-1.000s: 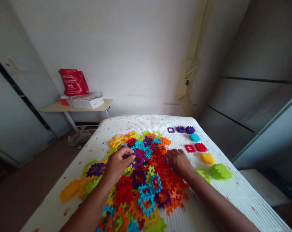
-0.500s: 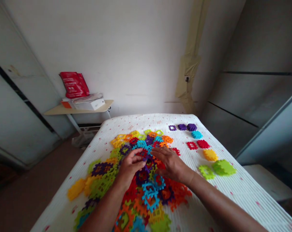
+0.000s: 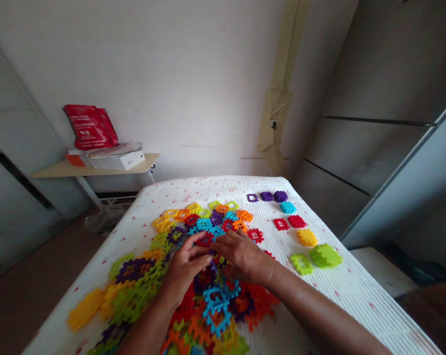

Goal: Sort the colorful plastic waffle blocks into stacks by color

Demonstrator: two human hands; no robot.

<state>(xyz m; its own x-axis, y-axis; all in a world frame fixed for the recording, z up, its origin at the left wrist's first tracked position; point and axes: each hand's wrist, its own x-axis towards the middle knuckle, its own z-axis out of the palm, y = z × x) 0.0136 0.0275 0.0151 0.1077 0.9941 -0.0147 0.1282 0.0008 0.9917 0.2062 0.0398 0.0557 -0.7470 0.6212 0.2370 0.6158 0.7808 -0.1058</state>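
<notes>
A heap of colourful plastic interlocking tiles [image 3: 215, 301] lies spread over the middle of a white ribbed cover with red dots [image 3: 356, 291]. My left hand [image 3: 186, 264] and my right hand [image 3: 245, 256] meet fingertip to fingertip above the heap's middle. Both have curled fingers pinching a small purple tile [image 3: 210, 253] between them, mostly hidden by the fingers. A red tile [image 3: 205, 240] lies just beyond the fingertips. Off to the right are sorted groups: purple tiles [image 3: 281, 196], a blue stack [image 3: 288, 207], red tiles [image 3: 296, 221], a yellow stack [image 3: 306, 237] and green stacks [image 3: 325, 255].
A small side table [image 3: 60, 170] stands at the back left, carrying a red bag [image 3: 89, 127] and a white box [image 3: 119, 160]. A white wall is behind; grey panels close in on both sides. Brown floor shows at the left.
My hands have come together: the right one moved left from the red-orange tiles to meet the left at the heap's middle. The camera view shifted a little to the right.
</notes>
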